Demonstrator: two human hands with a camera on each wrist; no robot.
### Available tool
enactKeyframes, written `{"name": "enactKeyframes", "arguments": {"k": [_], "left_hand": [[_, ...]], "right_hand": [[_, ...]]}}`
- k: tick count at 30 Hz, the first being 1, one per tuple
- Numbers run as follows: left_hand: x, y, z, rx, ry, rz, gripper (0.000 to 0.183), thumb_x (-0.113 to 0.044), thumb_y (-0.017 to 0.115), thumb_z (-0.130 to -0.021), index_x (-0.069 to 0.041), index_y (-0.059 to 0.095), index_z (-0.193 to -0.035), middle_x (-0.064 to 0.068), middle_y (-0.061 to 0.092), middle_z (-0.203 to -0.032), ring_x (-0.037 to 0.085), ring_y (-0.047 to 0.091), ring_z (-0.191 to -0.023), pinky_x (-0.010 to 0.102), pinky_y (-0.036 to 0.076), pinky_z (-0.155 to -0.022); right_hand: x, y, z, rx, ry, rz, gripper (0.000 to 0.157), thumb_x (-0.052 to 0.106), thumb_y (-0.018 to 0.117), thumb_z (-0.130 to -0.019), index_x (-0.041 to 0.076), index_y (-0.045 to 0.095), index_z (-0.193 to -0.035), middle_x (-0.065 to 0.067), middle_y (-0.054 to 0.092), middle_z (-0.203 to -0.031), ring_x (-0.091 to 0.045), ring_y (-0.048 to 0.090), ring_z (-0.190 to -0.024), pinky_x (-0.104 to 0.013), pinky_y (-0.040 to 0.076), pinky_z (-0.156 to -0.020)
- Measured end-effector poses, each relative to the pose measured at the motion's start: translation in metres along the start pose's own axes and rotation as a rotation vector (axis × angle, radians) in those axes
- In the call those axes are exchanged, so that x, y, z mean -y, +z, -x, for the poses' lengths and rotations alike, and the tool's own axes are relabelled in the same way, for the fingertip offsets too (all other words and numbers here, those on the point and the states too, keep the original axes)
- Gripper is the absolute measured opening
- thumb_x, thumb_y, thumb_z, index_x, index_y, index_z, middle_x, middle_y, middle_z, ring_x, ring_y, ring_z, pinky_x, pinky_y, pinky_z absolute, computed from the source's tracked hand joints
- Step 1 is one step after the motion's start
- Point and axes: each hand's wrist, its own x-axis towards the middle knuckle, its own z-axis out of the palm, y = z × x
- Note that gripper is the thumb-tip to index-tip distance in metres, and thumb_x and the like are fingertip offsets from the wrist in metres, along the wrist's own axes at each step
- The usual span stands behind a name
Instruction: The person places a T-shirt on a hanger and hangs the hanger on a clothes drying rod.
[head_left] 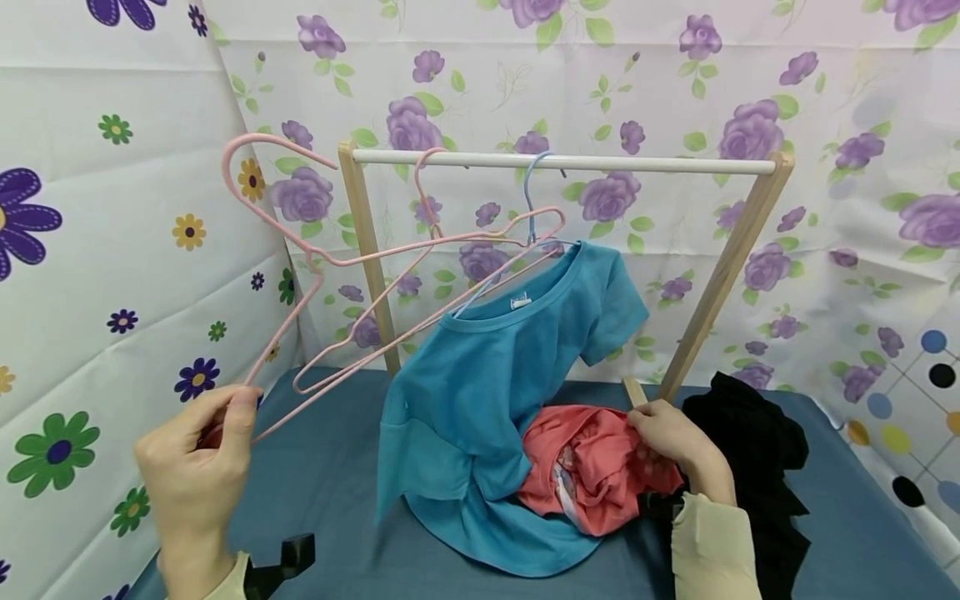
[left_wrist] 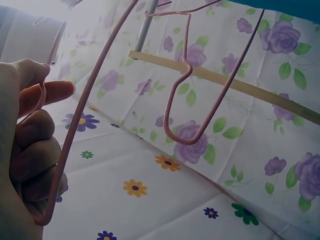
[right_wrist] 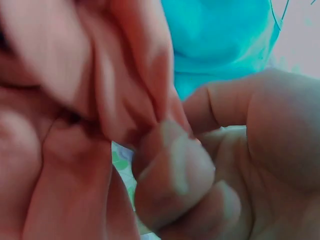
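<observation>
In the head view, my left hand [head_left: 198, 475] pinches one end of a pink wire hanger [head_left: 227, 171], lifted at the left with its hook upward. The left wrist view shows the fingers [left_wrist: 37, 125] curled at the hanger's end [left_wrist: 75, 122]. My right hand [head_left: 686, 442] grips the edge of a bunched coral-red garment [head_left: 600, 467] low on the right. In the right wrist view, thumb and fingers pinch its cloth [right_wrist: 70, 175]. Beside it, a blue short-sleeved shirt [head_left: 480, 375] hangs on a blue hanger [head_left: 528, 192], its hem on the table.
A wooden rack with a white bar [head_left: 637, 164] stands behind. Another pink hanger [head_left: 418, 179] hangs on the bar, overlapping the held one in view. A black garment [head_left: 750, 450] lies on the blue-grey table [head_left: 322, 500] at the right. Flowered cloth walls [head_left: 487, 75] enclose the space.
</observation>
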Motion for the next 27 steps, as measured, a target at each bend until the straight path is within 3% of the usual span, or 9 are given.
{"name": "enactKeyframes", "arguments": {"k": [5, 9, 15, 21, 27], "left_hand": [[0.003, 0.001, 0.002, 0.036, 0.008, -0.026, 0.012, -0.002, 0.069, -0.086, 0.008, 0.072, -0.080, -0.010, 0.050, -0.058, -0.004, 0.034, -0.048, 0.014, 0.024, -0.046], [0.005, 0.004, 0.004, 0.068, 0.040, -0.033, 0.010, -0.003, 0.071, -0.085, 0.005, 0.073, -0.079, -0.008, 0.048, -0.056, -0.003, 0.032, -0.046, 0.013, 0.022, -0.044], [0.000, 0.012, 0.006, 0.132, 0.078, -0.076, 0.008, -0.007, 0.073, -0.085, -0.001, 0.075, -0.080, -0.005, 0.046, -0.053, -0.001, 0.030, -0.044, 0.013, 0.021, -0.043], [-0.009, 0.021, 0.010, 0.210, 0.123, -0.062, 0.010, -0.011, 0.073, -0.087, -0.002, 0.076, -0.083, -0.004, 0.047, -0.055, 0.001, 0.032, -0.045, 0.014, 0.024, -0.043], [-0.016, 0.029, 0.012, 0.346, 0.139, -0.030, 0.005, -0.009, 0.073, -0.086, -0.005, 0.076, -0.087, -0.008, 0.048, -0.057, 0.001, 0.033, -0.046, 0.015, 0.027, -0.044]], "right_hand": [[0.004, -0.005, 0.000, -0.164, -0.025, -0.002, 0.038, 0.020, 0.035, -0.102, 0.000, 0.065, -0.091, -0.010, 0.057, -0.058, -0.022, 0.059, -0.048, -0.037, 0.050, -0.049], [0.009, -0.010, 0.002, -0.370, -0.032, 0.016, 0.041, 0.023, 0.030, -0.102, 0.001, 0.062, -0.088, -0.013, 0.057, -0.067, -0.023, 0.056, -0.051, -0.036, 0.049, -0.049], [0.016, -0.015, 0.008, -0.613, -0.063, 0.078, 0.047, 0.021, 0.024, -0.102, 0.001, 0.066, -0.099, -0.018, 0.063, -0.082, -0.030, 0.059, -0.069, -0.037, 0.045, -0.058], [0.024, -0.021, 0.019, -0.717, -0.097, 0.019, 0.046, 0.018, 0.022, -0.102, -0.001, 0.063, -0.107, -0.022, 0.062, -0.093, -0.037, 0.057, -0.084, -0.043, 0.042, -0.069], [0.034, -0.026, 0.031, -0.800, -0.158, -0.095, 0.044, 0.023, 0.021, -0.103, 0.002, 0.057, -0.119, -0.021, 0.059, -0.110, -0.031, 0.053, -0.085, -0.038, 0.037, -0.071]]}}
